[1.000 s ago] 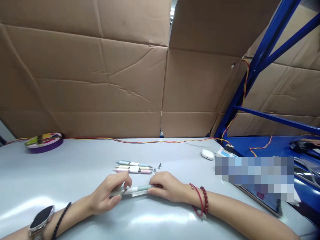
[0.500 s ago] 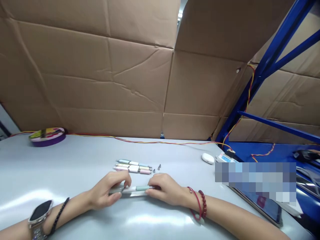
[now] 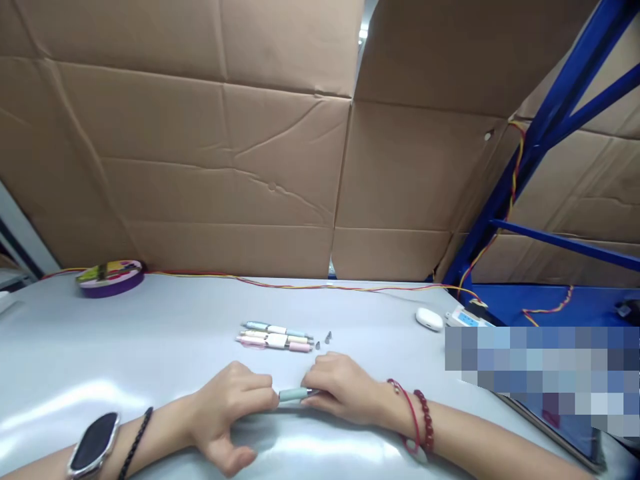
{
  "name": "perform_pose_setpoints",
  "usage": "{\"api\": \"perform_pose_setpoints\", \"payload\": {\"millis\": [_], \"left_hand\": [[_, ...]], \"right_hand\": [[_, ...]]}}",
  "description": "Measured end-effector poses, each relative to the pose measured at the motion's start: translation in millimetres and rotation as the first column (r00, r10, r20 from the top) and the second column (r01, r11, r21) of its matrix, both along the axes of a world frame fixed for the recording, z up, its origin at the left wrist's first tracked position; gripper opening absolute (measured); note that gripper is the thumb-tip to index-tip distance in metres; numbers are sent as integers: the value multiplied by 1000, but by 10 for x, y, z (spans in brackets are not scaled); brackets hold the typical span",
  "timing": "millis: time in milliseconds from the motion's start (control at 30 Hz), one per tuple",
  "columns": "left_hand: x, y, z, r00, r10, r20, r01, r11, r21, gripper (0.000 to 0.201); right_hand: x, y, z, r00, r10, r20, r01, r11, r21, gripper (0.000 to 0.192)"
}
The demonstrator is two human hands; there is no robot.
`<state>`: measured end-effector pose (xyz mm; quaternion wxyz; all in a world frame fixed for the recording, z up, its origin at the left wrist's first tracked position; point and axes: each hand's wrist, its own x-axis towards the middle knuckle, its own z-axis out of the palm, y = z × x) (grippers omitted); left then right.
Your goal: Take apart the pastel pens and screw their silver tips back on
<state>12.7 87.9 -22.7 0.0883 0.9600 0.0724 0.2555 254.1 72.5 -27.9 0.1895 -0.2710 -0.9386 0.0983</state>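
Note:
A light green pen (image 3: 293, 395) lies level between my hands, low over the table. My right hand (image 3: 343, 387) pinches its right end, where a dark tip partly shows. My left hand (image 3: 233, 400) has its fingers curled over the pen's left part, hiding it, while the thumb stands apart below. Just beyond the hands, a blue pen (image 3: 277, 329), a yellowish pen (image 3: 297, 339) and a pink pen (image 3: 299, 347) lie side by side. Small grey cone-shaped pieces, a farther one (image 3: 329, 337) and a nearer one (image 3: 318, 345), rest by their right ends.
A purple-sided round box (image 3: 111, 283) stands at the back left. Red and yellow wires (image 3: 280, 287) run along the table's rear edge, below cardboard (image 3: 225, 193). On the right are a white earbud case (image 3: 429, 319), a power strip (image 3: 467, 318), a phone-like device (image 3: 575, 433) and a blue frame (image 3: 537, 147).
My left thumb has swung away from the pen, and the left fingers now cover its white middle. The right hand keeps its pinch. The whole view has shifted slightly.

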Motion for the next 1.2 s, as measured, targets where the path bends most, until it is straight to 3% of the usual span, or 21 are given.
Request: {"api": "perform_pose_setpoints", "payload": {"millis": [100,333,533,700,900,1033,1200], "left_hand": [[13,-2,5,1000,11,-14,-11,1000,24,45],[-14,58,60,995,15,96,-9,998,-63,45],[-44,48,58,974,-17,226,22,1000,-21,44],[-55,26,37,949,-46,313,62,997,-43,43],[-55,60,27,959,-37,282,64,994,-86,41],[-70,72,22,971,63,232,-36,992,-118,31],[-70,97,15,894,394,215,-383,919,-90,35]], "right_hand": [[2,-6,8,999,-16,-38,16,1000,-24,41],[34,-1,3,986,-73,-152,58,993,-101,45],[59,-4,6,975,-40,-220,3,986,-165,52],[31,24,-10,981,-52,-187,15,981,-192,42],[11,0,10,976,-49,-210,14,986,-166,33],[64,-36,37,924,-137,-356,90,985,-146,36],[251,170,48,764,-338,-550,317,938,-136,33]]}}
